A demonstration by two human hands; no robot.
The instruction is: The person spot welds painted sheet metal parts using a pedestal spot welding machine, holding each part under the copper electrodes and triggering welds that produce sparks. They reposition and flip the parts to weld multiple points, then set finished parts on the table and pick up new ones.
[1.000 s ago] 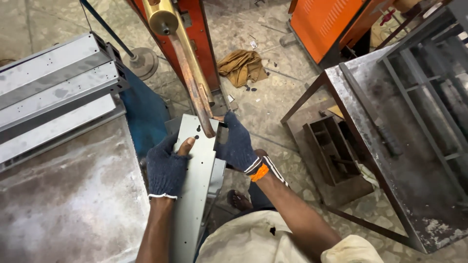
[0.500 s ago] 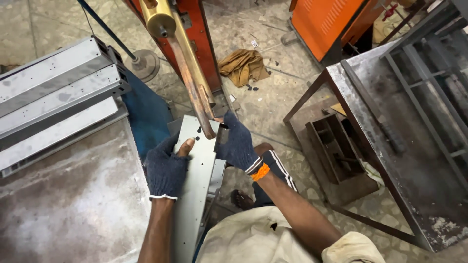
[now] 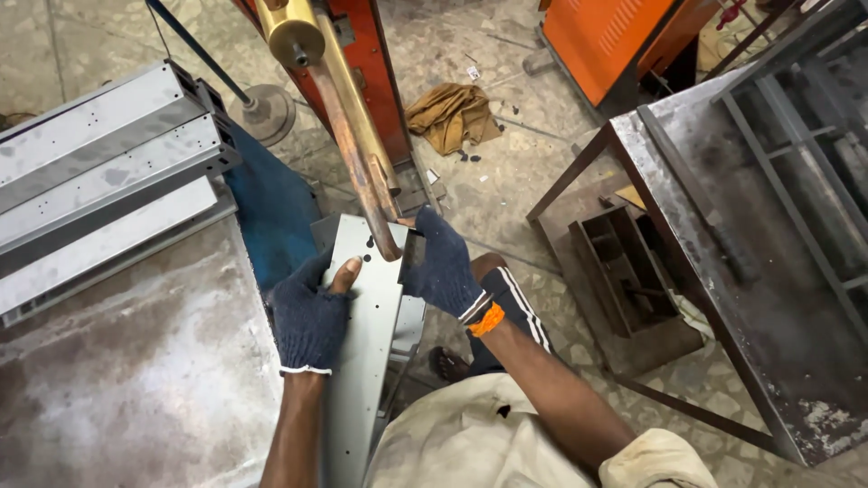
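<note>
Underfoot, a stained stone floor (image 3: 506,181) runs past a worn steel bench (image 3: 117,380) at lower left. Both gloved hands stay as before: left hand (image 3: 309,318) and right hand (image 3: 440,264) each clasp an edge of the grey metal panel (image 3: 362,361) at centre, under the copper welder arm (image 3: 357,154). Right of centre, a rusty tray (image 3: 624,271) holds dark scrap.

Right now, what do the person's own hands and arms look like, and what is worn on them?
The left hand and the right hand each wear a dark blue knitted glove; the left glove's cuff has a white edge and one fingertip is worn through. An orange band circles the right wrist. Both forearms are bare, and a cream sleeve is rolled up at the right elbow.
</note>
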